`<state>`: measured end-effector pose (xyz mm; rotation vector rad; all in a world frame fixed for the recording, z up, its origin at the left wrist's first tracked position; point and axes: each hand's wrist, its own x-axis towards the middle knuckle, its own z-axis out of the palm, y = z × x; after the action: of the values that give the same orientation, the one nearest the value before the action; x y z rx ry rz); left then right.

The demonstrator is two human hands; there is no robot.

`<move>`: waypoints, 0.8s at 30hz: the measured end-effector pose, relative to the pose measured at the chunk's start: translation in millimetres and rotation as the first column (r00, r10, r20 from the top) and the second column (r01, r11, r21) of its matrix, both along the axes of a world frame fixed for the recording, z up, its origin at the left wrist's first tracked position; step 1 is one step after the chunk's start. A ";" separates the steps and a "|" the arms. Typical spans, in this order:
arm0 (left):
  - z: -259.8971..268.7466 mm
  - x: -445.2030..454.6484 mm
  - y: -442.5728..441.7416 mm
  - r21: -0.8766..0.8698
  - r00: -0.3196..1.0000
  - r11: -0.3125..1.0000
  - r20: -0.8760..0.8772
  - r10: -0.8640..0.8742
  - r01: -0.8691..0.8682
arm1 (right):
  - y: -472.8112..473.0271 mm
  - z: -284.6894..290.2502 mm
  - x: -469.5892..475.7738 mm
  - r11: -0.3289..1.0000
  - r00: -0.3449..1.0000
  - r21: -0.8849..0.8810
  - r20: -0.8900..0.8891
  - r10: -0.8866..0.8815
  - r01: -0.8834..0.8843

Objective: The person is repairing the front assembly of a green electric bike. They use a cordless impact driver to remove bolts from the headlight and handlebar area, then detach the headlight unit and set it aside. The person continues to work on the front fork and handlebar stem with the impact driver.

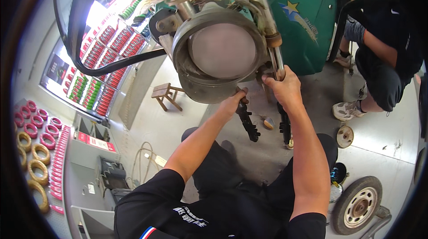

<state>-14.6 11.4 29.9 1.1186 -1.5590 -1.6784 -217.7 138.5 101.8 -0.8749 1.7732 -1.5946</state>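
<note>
A three-wheeler or scooter front end with a round headlamp (pixel 222 51) in a grey housing faces me; the lamp's surface looks blurred. Under the housing, my left hand (pixel 235 101) grips the top of one fork leg (pixel 249 123), whose black lower part angles down. My right hand (pixel 287 86) is closed around the other fork leg at the foot of its chrome tube (pixel 277 56). The black lower end (pixel 284 125) of that leg hangs below my right hand. Beside this tube stands a green body panel (pixel 301 21) with a star decal.
At right a co-worker crouches, one hand in a grey glove (pixel 354 31). A tyred wheel (pixel 357 205) and a round metal plate (pixel 344 136) lie on the floor. A wooden stool (pixel 162 91) stands left, near racks of coil springs (pixel 110 43). A black curved bar (pixel 123 63) juts leftward.
</note>
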 end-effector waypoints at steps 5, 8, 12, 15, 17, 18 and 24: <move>-11.7 0.9 0.5 -0.025 0.999 0.999 -0.005 0.040 -0.040 | 20.4 12.5 -4.8 0.997 0.994 0.068 -0.095 0.053 -0.047; -8.9 -6.9 4.2 -0.032 0.997 0.997 0.019 0.073 -0.072 | 25.1 9.9 -9.8 0.998 0.990 0.046 -0.138 0.042 -0.035; -6.3 -9.7 8.4 -0.045 0.994 0.993 0.032 0.108 -0.107 | 24.4 4.0 -8.9 0.997 0.978 -0.074 -0.203 -0.047 0.033; -5.3 -8.9 11.2 -0.037 0.989 0.990 0.053 0.135 -0.133 | 14.2 -1.7 -13.0 0.999 0.994 -0.046 -0.109 0.022 -0.028; -8.0 -4.0 9.4 -0.043 0.993 0.992 0.003 0.122 -0.121 | 6.9 -6.8 -9.4 0.998 0.993 -0.059 -0.122 -0.007 -0.001; -4.9 -4.4 12.3 -0.053 0.990 0.990 0.046 0.136 -0.133 | 4.0 -8.5 -8.4 0.996 0.992 -0.084 -0.125 -0.017 0.006; -2.3 2.8 21.6 -0.081 0.997 0.994 0.018 0.070 -0.069 | -10.8 -14.9 -8.0 0.991 0.999 -0.136 -0.042 -0.009 0.003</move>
<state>-11.8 33.0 27.6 1.1396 -1.5682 -1.5494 -225.7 127.7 86.9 -0.9734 1.7131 -1.7290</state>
